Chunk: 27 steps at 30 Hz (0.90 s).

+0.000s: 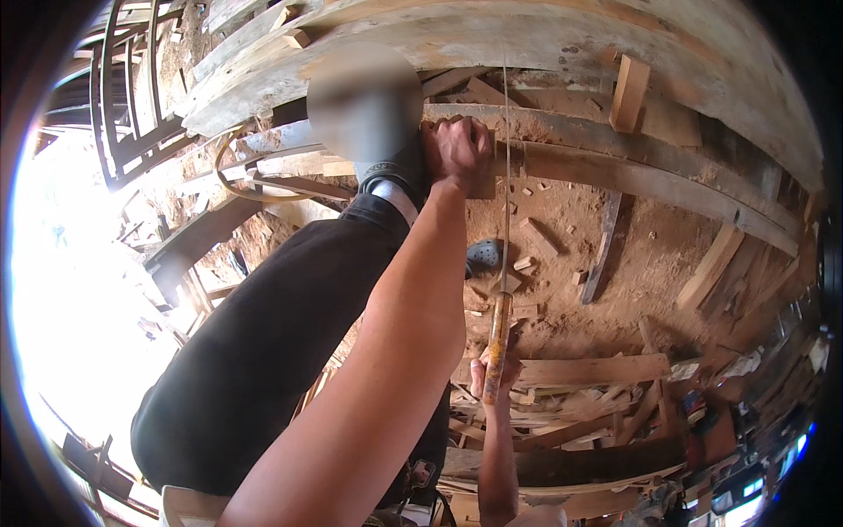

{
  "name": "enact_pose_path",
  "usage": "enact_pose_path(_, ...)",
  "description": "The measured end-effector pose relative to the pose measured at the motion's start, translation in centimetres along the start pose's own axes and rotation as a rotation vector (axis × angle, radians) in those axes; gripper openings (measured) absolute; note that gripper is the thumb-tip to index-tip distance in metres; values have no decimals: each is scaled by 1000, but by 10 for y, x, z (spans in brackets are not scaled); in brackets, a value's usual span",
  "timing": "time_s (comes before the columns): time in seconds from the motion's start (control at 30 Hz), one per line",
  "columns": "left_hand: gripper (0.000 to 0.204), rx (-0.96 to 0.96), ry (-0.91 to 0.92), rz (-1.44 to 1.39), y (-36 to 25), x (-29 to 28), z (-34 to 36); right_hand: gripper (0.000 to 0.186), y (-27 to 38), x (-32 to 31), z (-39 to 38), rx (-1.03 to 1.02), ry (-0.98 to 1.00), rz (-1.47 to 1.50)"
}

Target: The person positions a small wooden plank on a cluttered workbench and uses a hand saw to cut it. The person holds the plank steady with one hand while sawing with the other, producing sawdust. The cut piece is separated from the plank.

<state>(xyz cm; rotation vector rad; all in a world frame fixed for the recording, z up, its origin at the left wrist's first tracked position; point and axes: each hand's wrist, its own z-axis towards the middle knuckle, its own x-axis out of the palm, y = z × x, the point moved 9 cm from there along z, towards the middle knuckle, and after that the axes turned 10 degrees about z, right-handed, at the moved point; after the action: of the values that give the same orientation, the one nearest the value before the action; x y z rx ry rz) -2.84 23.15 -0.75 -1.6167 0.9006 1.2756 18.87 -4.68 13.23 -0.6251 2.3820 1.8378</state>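
Note:
My right hand (507, 364) is closed around the yellow-brown, worn handle of a handsaw (498, 342). Its thin blade, seen nearly edge-on, points straight away from me and passes just right of my left hand. My left hand (457, 149) is curled over a short piece of wood (482, 180), pressing down on a long beam (597, 167); its fingertips are mostly hidden. Against that hand, on its left, rests my raised foot in a grey clog (386, 149), partly blurred. The blade crosses the beam beside the wood piece.
Below lies a dirt floor (562, 299) with sawdust and offcuts, and my other clog (483, 256). A large pale plank (492, 35) spans the far side. An upright wood block (630, 92) stands right of the blade. Scrap timber (571, 413) is piled at the near right.

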Motion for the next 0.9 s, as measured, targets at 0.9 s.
enact_pose_path(0.9,34,22,20,-3,-2,-4,0,26,-14,0,13,53,-227,279)
